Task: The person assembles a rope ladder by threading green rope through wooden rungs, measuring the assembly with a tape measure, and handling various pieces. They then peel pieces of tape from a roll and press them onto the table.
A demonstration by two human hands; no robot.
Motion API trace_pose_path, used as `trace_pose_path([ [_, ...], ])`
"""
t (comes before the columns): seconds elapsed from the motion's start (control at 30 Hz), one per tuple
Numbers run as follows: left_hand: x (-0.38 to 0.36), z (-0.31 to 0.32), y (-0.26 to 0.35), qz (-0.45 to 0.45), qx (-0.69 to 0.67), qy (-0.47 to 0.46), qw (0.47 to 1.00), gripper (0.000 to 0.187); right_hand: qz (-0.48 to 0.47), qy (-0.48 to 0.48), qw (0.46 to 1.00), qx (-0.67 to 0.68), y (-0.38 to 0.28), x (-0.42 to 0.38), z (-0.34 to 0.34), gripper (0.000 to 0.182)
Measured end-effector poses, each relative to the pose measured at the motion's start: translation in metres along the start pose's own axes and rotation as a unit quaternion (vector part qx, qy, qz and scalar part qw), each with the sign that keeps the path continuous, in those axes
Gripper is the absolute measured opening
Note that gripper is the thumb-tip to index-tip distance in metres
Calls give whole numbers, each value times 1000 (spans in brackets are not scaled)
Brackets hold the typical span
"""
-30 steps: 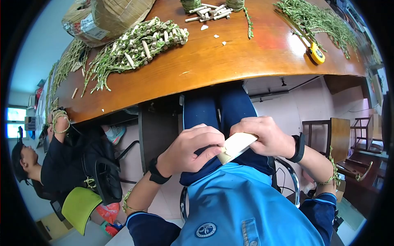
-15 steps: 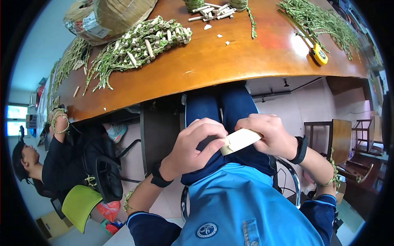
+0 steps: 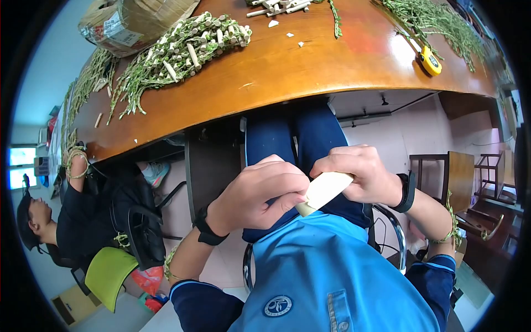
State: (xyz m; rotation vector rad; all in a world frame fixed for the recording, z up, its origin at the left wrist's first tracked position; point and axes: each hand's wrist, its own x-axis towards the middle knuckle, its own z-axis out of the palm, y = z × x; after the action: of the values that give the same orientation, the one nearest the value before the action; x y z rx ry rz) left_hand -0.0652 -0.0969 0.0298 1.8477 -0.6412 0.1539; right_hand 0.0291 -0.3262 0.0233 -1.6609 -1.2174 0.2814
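Note:
Above my lap, my right hand (image 3: 357,174) grips the far end of a flat, pale cream strip (image 3: 330,188), its fingers curled around it. My left hand (image 3: 264,191) is closed in a pinch at the strip's near, lower end, where a small fold or flap shows. The strip slants between both hands. Some left fingertips are hidden behind the hand. Both wrists wear black bands, and green braided cord circles each forearm.
On the wooden table (image 3: 265,72) are a heap of green cords with wooden pegs (image 3: 191,52), a wrapped box (image 3: 124,27), loose pegs (image 3: 279,6), more green cords (image 3: 437,22) and a yellow tape measure (image 3: 429,61). A person (image 3: 77,216) sits at the left.
The view has shifted, so the table sits higher in it. My left hand has turned a little at the strip's lower end; my right hand keeps its hold.

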Motion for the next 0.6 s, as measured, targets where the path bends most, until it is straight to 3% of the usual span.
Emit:
trace_pose_path([
  [0.33,-7,9,-14,15,-35,41,998,21,2,-5,999,-34,-3,0,-6,33],
  [0.6,-5,3,-18,55,35,3,998,20,18,-19,999,-20,-3,0,-4,37],
])
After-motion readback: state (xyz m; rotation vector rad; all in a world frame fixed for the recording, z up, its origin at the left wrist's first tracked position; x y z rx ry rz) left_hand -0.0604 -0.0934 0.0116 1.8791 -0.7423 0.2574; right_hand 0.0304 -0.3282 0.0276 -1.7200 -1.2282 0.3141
